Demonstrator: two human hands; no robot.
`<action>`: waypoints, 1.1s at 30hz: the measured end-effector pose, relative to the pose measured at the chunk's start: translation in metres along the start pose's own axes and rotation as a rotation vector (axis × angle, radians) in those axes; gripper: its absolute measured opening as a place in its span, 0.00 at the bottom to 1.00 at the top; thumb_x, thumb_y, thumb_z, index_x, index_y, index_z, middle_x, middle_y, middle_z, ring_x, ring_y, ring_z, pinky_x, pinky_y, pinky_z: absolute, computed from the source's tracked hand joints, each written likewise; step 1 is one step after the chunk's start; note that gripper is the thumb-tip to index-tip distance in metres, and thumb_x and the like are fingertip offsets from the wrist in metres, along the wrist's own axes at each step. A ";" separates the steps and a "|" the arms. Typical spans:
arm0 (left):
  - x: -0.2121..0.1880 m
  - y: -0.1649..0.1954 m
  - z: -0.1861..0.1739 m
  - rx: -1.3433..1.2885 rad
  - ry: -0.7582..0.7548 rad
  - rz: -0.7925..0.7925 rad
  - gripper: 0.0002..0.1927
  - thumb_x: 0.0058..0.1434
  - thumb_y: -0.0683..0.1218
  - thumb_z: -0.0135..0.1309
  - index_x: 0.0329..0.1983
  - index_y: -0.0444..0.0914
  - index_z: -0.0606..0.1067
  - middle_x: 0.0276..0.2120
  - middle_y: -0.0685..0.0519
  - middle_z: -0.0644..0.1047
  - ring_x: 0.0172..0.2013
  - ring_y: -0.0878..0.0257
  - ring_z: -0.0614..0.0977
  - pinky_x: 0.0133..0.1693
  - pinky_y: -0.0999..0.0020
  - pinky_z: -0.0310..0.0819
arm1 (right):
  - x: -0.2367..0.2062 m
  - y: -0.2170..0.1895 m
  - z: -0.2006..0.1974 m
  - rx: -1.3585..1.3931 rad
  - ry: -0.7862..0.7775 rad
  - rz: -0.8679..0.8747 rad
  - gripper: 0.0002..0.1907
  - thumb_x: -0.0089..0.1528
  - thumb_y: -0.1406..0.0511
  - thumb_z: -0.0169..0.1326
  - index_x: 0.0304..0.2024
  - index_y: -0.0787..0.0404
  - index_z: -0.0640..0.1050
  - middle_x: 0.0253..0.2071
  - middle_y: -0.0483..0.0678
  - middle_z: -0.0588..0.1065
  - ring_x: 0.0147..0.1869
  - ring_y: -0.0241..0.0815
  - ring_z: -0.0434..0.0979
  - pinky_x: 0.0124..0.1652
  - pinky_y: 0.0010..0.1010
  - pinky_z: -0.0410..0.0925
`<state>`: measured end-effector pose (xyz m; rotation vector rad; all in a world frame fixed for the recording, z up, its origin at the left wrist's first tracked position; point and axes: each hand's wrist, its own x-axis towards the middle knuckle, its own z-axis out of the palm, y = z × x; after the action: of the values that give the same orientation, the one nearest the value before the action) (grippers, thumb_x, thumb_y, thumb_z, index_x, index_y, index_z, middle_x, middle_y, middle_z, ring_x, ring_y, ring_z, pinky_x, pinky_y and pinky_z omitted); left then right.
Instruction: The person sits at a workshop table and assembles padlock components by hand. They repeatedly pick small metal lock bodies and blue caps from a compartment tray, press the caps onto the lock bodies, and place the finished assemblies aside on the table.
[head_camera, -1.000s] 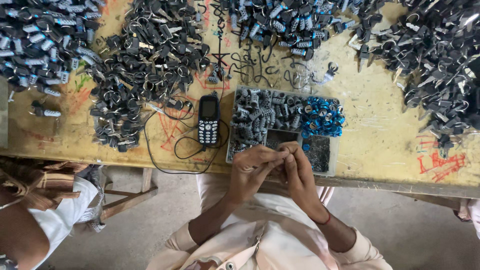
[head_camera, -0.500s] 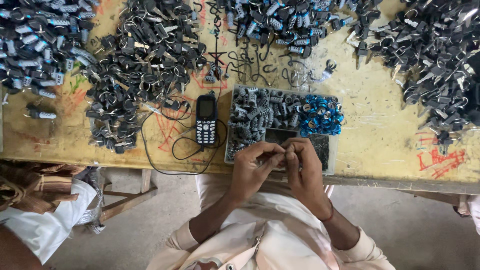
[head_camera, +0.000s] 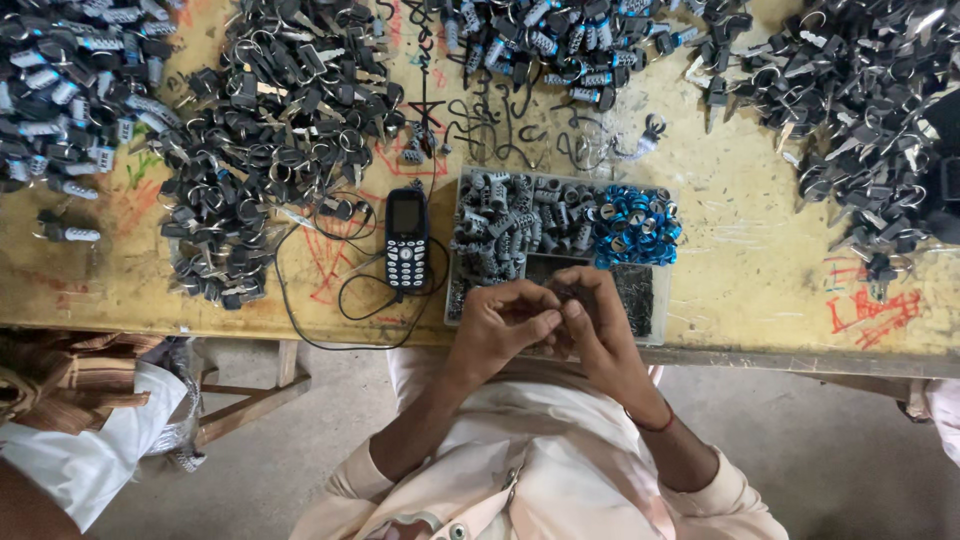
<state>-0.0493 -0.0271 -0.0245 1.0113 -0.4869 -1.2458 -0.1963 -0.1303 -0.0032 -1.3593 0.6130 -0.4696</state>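
Where hands meet: left hand (head_camera: 500, 330), right hand (head_camera: 598, 325) over grey tray (head_camera: 660, 330).

Both hands (head_camera: 545, 330) together, fingers seemingly pinched.

Scuffed yellow desk (head_camera: 740, 250) with red scribbles, heaps of dark keys (head_camera: 270, 130), divided parts tray (head_camera: 560, 250), keypad phone (head_camera: 406, 238), black cable (head_camera: 320, 300).

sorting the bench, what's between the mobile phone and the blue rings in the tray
Head view: grey cylindrical parts fill the tray between the mobile phone and the blue rings.
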 end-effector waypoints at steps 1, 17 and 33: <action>0.001 -0.002 -0.001 -0.032 0.004 -0.014 0.05 0.64 0.36 0.58 0.43 0.29 0.78 0.33 0.51 0.82 0.32 0.67 0.84 0.37 0.71 0.84 | -0.001 0.002 0.000 0.046 -0.007 0.126 0.14 0.72 0.68 0.42 0.60 0.62 0.65 0.44 0.48 0.70 0.35 0.33 0.67 0.33 0.26 0.65; -0.003 0.017 0.009 0.716 0.124 0.377 0.04 0.59 0.36 0.61 0.38 0.33 0.81 0.33 0.52 0.81 0.32 0.66 0.82 0.37 0.73 0.77 | 0.009 -0.047 -0.088 -1.408 -0.322 -0.247 0.09 0.59 0.64 0.58 0.41 0.57 0.77 0.35 0.50 0.75 0.35 0.53 0.79 0.31 0.44 0.70; -0.006 0.000 0.002 0.542 0.136 0.230 0.03 0.62 0.34 0.57 0.39 0.29 0.78 0.35 0.50 0.80 0.32 0.66 0.83 0.37 0.75 0.78 | -0.005 -0.031 -0.089 -1.343 -0.136 -0.189 0.10 0.59 0.67 0.55 0.41 0.63 0.72 0.35 0.53 0.72 0.32 0.55 0.77 0.30 0.47 0.68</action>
<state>-0.0524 -0.0219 -0.0222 1.4373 -0.8353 -0.8454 -0.2568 -0.1994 0.0195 -2.7097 0.7044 -0.0470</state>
